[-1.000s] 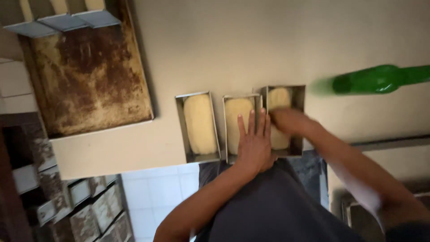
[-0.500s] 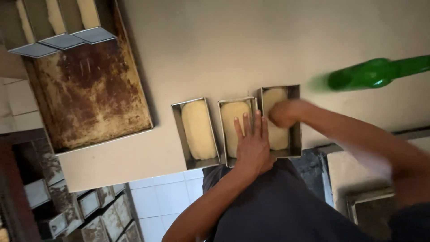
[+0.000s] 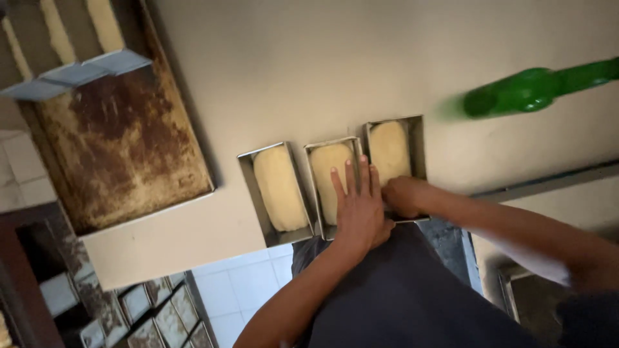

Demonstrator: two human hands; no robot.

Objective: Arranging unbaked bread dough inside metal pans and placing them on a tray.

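Pressing flat and spread-fingered, the left hand (image 3: 358, 205) lies on the middle dough loaf (image 3: 332, 174) while the right hand (image 3: 403, 196), loosely fisted, pushes the dough beside it (image 3: 389, 147); the loaf past the left hand (image 3: 279, 187) sits untouched.

No labels, signs or screens show anywhere in the view. The one package-like thing is a green bottle (image 3: 538, 89), lying on its side toward the right edge of the pale table (image 3: 309, 64), well back from the front edge. Its body is bright green and rounded, and its narrower neck runs out past the right side of the view. Blur hides whether it carries any label.
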